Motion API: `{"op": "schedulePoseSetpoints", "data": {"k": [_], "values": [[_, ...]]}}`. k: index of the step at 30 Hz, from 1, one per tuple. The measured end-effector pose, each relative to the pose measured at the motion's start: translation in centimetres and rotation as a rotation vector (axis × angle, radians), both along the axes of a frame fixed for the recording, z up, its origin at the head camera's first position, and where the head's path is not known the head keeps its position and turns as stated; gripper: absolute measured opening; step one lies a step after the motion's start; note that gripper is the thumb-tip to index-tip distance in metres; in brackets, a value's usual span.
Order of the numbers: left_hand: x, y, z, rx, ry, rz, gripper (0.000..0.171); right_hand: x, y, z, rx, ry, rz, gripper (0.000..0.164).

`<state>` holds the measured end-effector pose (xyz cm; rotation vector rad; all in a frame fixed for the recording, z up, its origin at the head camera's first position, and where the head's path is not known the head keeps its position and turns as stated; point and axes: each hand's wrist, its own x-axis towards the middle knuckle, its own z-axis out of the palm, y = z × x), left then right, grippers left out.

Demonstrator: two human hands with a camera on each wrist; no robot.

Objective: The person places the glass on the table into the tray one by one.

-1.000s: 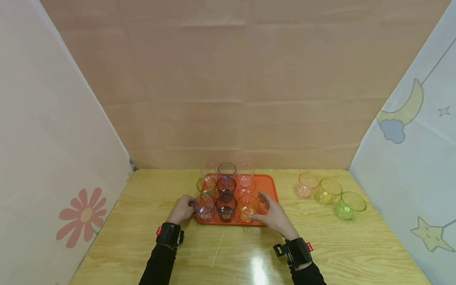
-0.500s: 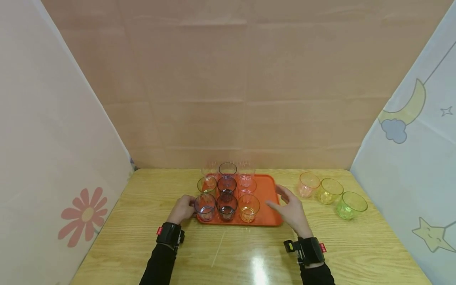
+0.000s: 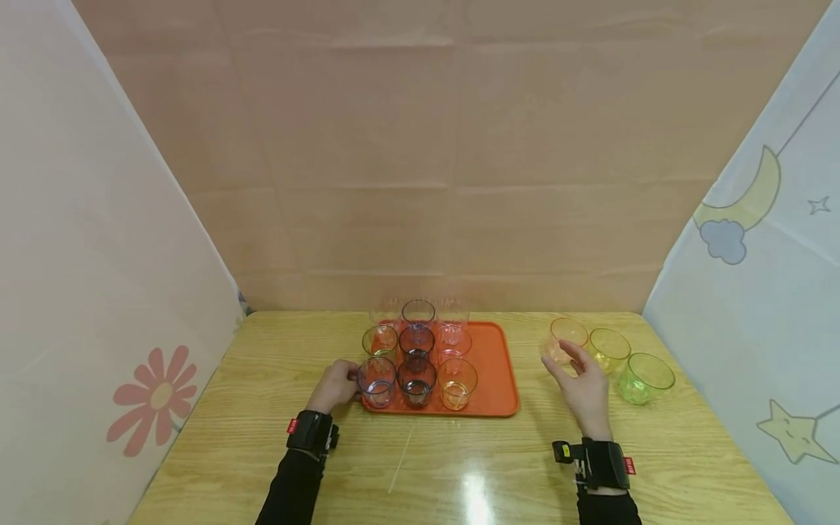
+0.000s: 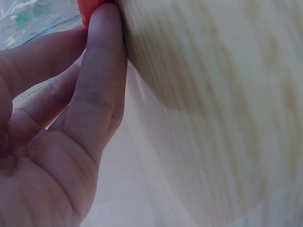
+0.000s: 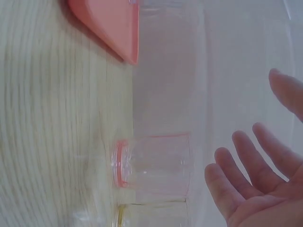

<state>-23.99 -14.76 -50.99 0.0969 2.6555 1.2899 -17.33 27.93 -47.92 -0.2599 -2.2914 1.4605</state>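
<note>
My left hand (image 3: 333,386) pinches the left edge of an orange tray (image 3: 496,368); in the left wrist view the thumb and fingertips meet at its orange rim (image 4: 91,10). Three rows of clear tinted glasses stand on the tray, the front row being bluish (image 3: 377,388), dark (image 3: 417,390) and amber (image 3: 458,386). Off to the right, my right hand (image 3: 587,390) holds nothing, its fingers spread. It is nearest a pink-rimmed glass (image 5: 156,165), which it partly overlaps in the head view.
Beside the pink-rimmed glass stand a yellow glass (image 3: 607,354) and a green glass (image 3: 646,383), all on the wooden table (image 3: 420,467). A brown paper-like backdrop (image 3: 453,168) closes off the rear, with printed white panels at both sides.
My right hand has left the amber glass on the tray and moved right to the pink-rimmed glass. My left hand has stayed at the tray edge.
</note>
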Motion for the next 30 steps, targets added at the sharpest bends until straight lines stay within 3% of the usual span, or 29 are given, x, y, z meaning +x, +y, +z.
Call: {"op": "schedulePoseSetpoints", "data": {"k": [8, 16, 20, 24, 30], "values": [[-0.1, 0.0, -0.3, -0.03, 0.013, -0.01, 0.02, 0.2, 1.3, -0.2, 0.002, 0.008, -0.1, 0.051], [-0.1, 0.1, -0.1, -0.002, 0.002, -0.009, 0.019, 0.8, 3.4, -0.4, 0.025, 0.247, -0.447, 0.039], [-0.2, 0.0, -0.1, 0.006, 0.011, -0.01, 0.021, 1.0, 4.5, -0.6, -0.009, 0.325, -0.539, 0.037], [-0.2, 0.0, -0.2, 0.009, 0.019, -0.012, 0.02, 1.2, 5.1, -0.8, -0.046, 0.262, -0.557, 0.046], [-0.1, 0.0, -0.3, 0.015, 0.029, -0.01, 0.019, 1.6, 5.8, -0.9, -0.13, 0.058, -0.511, 0.082]]}}
